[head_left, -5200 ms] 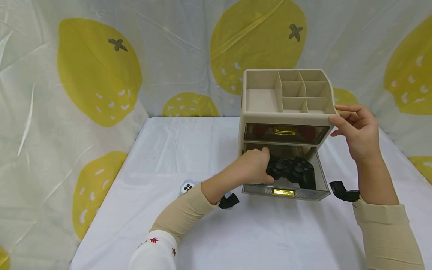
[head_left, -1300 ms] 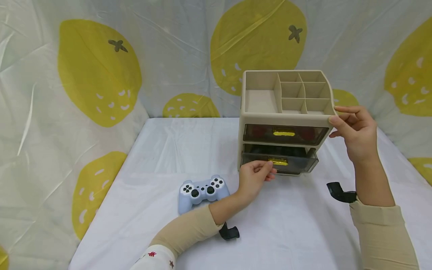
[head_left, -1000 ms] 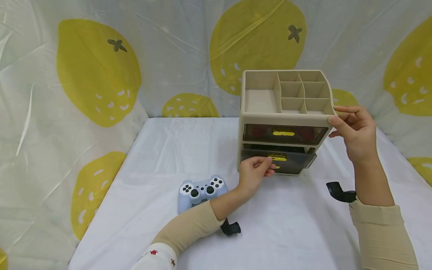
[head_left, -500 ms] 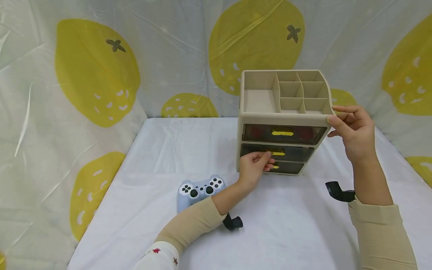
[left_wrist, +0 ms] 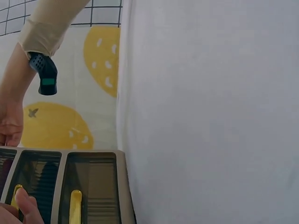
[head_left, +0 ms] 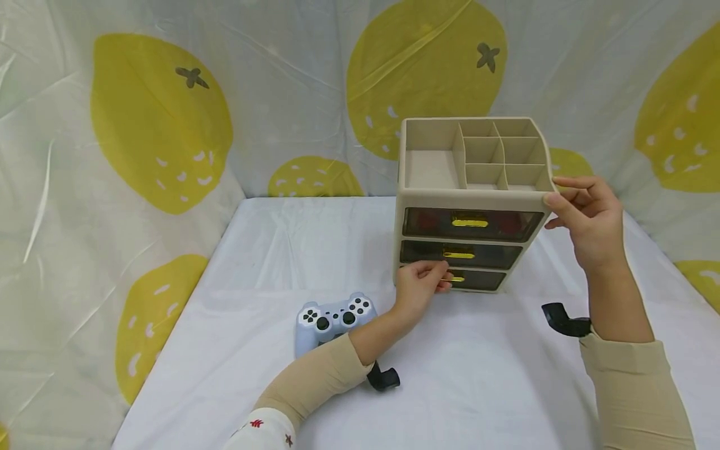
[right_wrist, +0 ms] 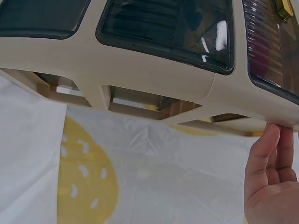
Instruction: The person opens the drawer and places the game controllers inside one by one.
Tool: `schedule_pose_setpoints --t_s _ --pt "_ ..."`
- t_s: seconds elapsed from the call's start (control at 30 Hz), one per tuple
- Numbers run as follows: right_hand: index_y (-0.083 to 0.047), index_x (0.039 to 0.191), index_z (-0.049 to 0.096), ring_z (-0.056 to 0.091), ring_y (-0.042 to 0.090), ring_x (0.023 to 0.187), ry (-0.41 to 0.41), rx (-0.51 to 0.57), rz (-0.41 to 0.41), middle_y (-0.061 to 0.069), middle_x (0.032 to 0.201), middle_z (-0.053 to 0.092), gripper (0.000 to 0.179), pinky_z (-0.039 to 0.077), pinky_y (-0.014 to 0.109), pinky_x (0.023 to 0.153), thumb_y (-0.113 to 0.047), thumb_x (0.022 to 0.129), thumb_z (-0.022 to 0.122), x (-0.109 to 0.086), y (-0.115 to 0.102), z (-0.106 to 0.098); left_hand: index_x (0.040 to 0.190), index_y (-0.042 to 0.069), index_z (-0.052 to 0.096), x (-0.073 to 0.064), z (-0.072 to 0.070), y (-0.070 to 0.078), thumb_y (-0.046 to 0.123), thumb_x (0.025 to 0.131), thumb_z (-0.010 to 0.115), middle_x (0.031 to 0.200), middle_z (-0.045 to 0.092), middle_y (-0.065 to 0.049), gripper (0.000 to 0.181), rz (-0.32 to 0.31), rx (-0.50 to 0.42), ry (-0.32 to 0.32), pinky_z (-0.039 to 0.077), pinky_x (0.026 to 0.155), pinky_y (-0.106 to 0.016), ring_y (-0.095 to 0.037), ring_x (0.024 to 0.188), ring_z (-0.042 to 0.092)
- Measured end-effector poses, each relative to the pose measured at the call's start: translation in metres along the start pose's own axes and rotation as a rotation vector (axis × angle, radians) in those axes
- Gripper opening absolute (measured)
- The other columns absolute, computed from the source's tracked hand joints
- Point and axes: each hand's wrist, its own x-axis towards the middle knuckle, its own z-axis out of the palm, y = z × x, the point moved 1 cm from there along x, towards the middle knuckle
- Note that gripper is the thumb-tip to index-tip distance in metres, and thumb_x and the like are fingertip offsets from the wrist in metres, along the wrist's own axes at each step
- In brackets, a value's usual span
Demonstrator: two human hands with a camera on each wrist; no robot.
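A beige desk organizer (head_left: 478,199) with three smoky drawers stands on the cloth. All its drawers are closed. My right hand (head_left: 597,231) pinches its upper right front corner between thumb and fingers. My left hand (head_left: 414,289) is in front of the lower drawers, fingers loosely curled, near the gold handles. The middle drawer's handle (head_left: 458,254) shows above the fingertips; the bottom drawer's handle (head_left: 458,280) is partly covered. Through the middle drawer's front in the left wrist view, a dark shape (left_wrist: 47,179) shows. Reddish things are dimly visible in the top drawer (head_left: 509,222).
A light blue game controller (head_left: 306,340) lies left of the organizer, partly behind the left forearm. White cloth (head_left: 478,387) covers the table. Lemon-printed sheets (head_left: 292,94) hang behind. Black camera mounts (head_left: 385,379) jut from both wrists.
The open middle drawer, with a black game controller inside, has been pushed in fully. My left hand then shifts slightly down from its handle. My right hand keeps its hold on the corner.
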Motion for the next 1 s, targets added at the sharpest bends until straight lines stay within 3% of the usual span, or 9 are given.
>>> schedule_pose_setpoints --t_s 0.17,0.33,0.43,1.0 --pt "0.013 0.110 0.061 0.063 0.014 0.072 -0.015 0.015 -0.012 0.009 0.086 0.068 0.024 0.053 0.019 0.055 0.017 0.086 0.060 0.001 0.000 0.000 0.097 -0.012 0.070 -0.005 -0.008 -0.007 0.007 0.093 0.062 0.076 0.071 -0.015 0.021 -0.062 0.076 0.019 0.056 0.062 -0.025 -0.009 0.059 0.065" --pt "0.016 0.110 0.059 0.063 0.014 0.071 0.014 -0.010 -0.014 0.009 0.085 0.068 0.025 0.052 0.019 0.054 0.016 0.085 0.062 0.001 0.001 -0.002 0.095 -0.013 0.070 -0.007 -0.013 -0.010 0.012 0.094 0.062 0.071 0.071 -0.010 0.026 -0.168 0.213 -0.011 0.055 0.058 -0.022 -0.009 0.058 0.066" --pt "0.017 0.110 0.059 0.062 0.015 0.071 0.020 -0.012 -0.015 0.009 0.085 0.068 0.025 0.052 0.018 0.054 0.016 0.085 0.062 0.002 0.002 -0.002 0.094 -0.013 0.070 -0.005 -0.012 -0.014 0.013 0.094 0.063 0.070 0.071 -0.010 0.028 -0.209 0.241 -0.017 0.054 0.056 -0.021 -0.007 0.055 0.064" --pt "0.015 0.110 0.060 0.063 0.014 0.070 0.015 -0.003 -0.014 0.009 0.086 0.068 0.024 0.052 0.018 0.054 0.017 0.085 0.061 0.001 0.004 -0.001 0.092 -0.013 0.070 0.009 -0.006 -0.023 0.011 0.094 0.062 0.069 0.071 -0.014 0.025 -0.217 0.244 0.012 0.054 0.053 -0.022 -0.007 0.051 0.063"
